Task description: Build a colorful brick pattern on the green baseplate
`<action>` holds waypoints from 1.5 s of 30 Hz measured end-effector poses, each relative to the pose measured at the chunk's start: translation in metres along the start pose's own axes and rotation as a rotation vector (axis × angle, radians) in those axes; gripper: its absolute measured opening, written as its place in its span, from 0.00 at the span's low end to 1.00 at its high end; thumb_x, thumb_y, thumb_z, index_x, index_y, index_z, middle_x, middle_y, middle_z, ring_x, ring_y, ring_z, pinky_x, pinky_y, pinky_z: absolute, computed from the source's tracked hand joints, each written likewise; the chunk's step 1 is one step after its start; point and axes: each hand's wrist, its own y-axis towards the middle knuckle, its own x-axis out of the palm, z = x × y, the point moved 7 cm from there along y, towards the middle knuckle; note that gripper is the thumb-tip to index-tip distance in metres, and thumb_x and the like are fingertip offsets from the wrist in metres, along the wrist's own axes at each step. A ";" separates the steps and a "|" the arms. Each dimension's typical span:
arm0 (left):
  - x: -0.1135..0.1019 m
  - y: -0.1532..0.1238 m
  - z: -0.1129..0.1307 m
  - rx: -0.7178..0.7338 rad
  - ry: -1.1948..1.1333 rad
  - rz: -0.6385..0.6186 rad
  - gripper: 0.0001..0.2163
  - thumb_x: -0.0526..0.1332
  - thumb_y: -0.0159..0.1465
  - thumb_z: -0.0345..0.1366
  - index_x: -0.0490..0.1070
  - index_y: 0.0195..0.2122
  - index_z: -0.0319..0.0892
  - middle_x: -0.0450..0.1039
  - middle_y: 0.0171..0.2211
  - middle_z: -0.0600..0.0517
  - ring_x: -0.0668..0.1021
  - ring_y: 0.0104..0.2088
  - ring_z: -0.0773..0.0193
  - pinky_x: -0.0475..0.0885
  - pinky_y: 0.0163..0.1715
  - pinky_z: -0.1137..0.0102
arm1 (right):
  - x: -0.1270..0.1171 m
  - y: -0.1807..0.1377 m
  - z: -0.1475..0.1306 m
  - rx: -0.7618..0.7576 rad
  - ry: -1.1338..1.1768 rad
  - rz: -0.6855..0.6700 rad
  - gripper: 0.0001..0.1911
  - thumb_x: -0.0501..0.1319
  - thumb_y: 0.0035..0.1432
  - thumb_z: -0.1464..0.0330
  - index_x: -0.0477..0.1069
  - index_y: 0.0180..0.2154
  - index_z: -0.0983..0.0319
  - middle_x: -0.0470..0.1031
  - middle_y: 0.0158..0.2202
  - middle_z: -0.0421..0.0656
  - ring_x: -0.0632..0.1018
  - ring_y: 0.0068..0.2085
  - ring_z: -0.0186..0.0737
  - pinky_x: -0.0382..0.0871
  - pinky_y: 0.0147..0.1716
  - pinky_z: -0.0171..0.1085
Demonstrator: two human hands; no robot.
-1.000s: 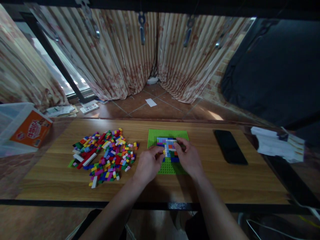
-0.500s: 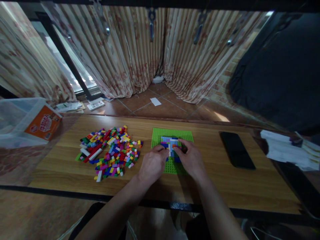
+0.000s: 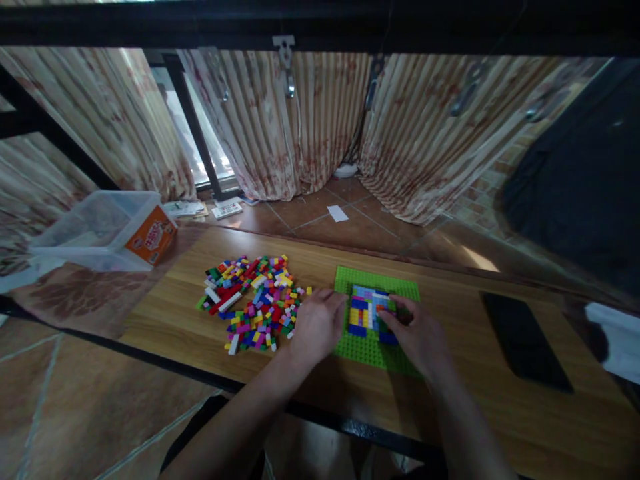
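Observation:
A green baseplate [image 3: 400, 288] lies on the wooden table [image 3: 200, 320], with a flat build of blue, white, red and yellow bricks [image 3: 364, 308] pressed onto it. My left hand [image 3: 319, 324] rests at the plate's left edge, fingers stretched forward and holding nothing. My right hand [image 3: 419, 335] sits on the plate's right side. Its fingertips are pinched together on the build's right edge, and what they hold is hidden. A heap of loose coloured bricks [image 3: 253, 301] lies just left of my left hand.
A black phone [image 3: 525, 340] lies flat at the right of the table, with white paper [image 3: 617, 337] beyond it. A clear plastic box with an orange label [image 3: 107, 227] stands off the table's left end. Striped curtains [image 3: 300, 127] hang behind over a tiled floor.
The camera has swung left and down. My left hand has left the build and moved to the plate's left edge. My right hand has stayed on the build.

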 end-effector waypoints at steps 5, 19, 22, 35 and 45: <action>-0.029 0.008 -0.044 -0.089 0.137 0.089 0.13 0.55 0.61 0.24 0.76 0.43 0.41 0.77 0.38 0.47 0.76 0.41 0.57 0.70 0.49 0.61 | 0.000 0.000 0.000 0.008 0.010 -0.029 0.27 0.61 0.50 0.51 0.76 0.46 0.61 0.79 0.37 0.48 0.77 0.31 0.44 0.68 0.33 0.42; -0.069 0.008 -0.109 -0.212 0.218 0.051 0.18 0.54 0.58 0.24 0.79 0.44 0.43 0.77 0.48 0.46 0.75 0.50 0.56 0.65 0.56 0.58 | 0.004 0.002 0.008 0.092 -0.012 -0.067 0.30 0.61 0.48 0.50 0.75 0.47 0.61 0.79 0.32 0.47 0.78 0.32 0.49 0.69 0.33 0.45; -0.062 0.009 -0.102 -0.191 0.236 0.035 0.14 0.56 0.61 0.29 0.79 0.43 0.43 0.76 0.48 0.46 0.73 0.51 0.54 0.63 0.57 0.56 | 0.004 0.000 0.004 0.101 -0.028 -0.092 0.30 0.60 0.49 0.50 0.75 0.49 0.62 0.79 0.36 0.48 0.78 0.34 0.49 0.69 0.35 0.45; -0.056 0.007 -0.088 -0.301 0.246 0.004 0.11 0.60 0.61 0.35 0.78 0.43 0.41 0.76 0.43 0.45 0.76 0.44 0.54 0.69 0.47 0.61 | 0.003 0.001 0.002 0.049 -0.111 -0.095 0.32 0.58 0.49 0.46 0.75 0.48 0.61 0.79 0.33 0.47 0.78 0.31 0.50 0.69 0.31 0.44; -0.056 0.006 -0.090 -0.300 0.025 0.104 0.15 0.59 0.57 0.26 0.76 0.45 0.38 0.75 0.45 0.43 0.78 0.42 0.57 0.72 0.46 0.66 | 0.004 0.002 0.007 0.078 -0.131 -0.101 0.34 0.59 0.47 0.45 0.76 0.48 0.61 0.78 0.30 0.46 0.78 0.29 0.50 0.68 0.29 0.43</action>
